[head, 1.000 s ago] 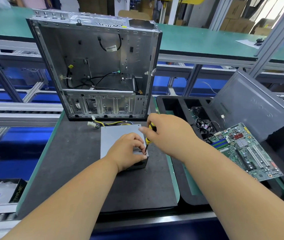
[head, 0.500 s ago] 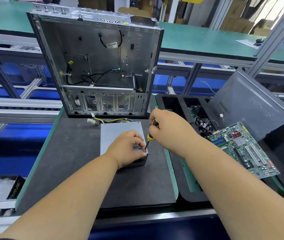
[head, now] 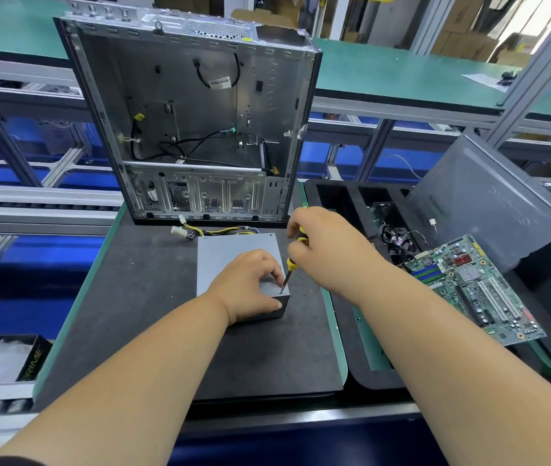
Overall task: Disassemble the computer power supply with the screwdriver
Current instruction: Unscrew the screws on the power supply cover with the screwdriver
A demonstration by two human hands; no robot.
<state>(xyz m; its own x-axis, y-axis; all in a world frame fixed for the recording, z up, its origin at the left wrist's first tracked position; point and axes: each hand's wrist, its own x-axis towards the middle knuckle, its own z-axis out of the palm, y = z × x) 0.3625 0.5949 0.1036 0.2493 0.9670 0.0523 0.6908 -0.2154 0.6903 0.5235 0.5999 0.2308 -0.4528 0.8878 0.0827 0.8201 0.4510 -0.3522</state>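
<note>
Nearest, two bare forearms reach in from the bottom edge over a black mat [head: 153, 331] that covers the green-edged surface [head: 76, 317]. Left hand [head: 250, 287]: fingers curled over the near right corner of the power supply [head: 230, 257], thumb against its dark front face, grasping it. Power supply: grey metal box, lying flat on the mat near its centre, a bundle of yellow and black cables [head: 213, 231] leaving its far edge. Right hand [head: 328, 247]: closed round the yellow-and-black handle of the screwdriver [head: 288, 269]; shaft tilted, tip set on the top plate at the near right corner, just beside the left fingertips. To the right, a black foam tray [head: 361, 371] with compartments; a green motherboard [head: 475, 287] lies tilted across it, a small fan with wires [head: 398, 243] behind that, and a dark grey side panel [head: 489, 203] leans at the back. At lower left, an open black box [head: 32, 359] with a plastic bag inside. Beyond the power supply, an emptied computer case [head: 186, 119] stands upright with its open side toward the viewer, loose cables inside.
</note>
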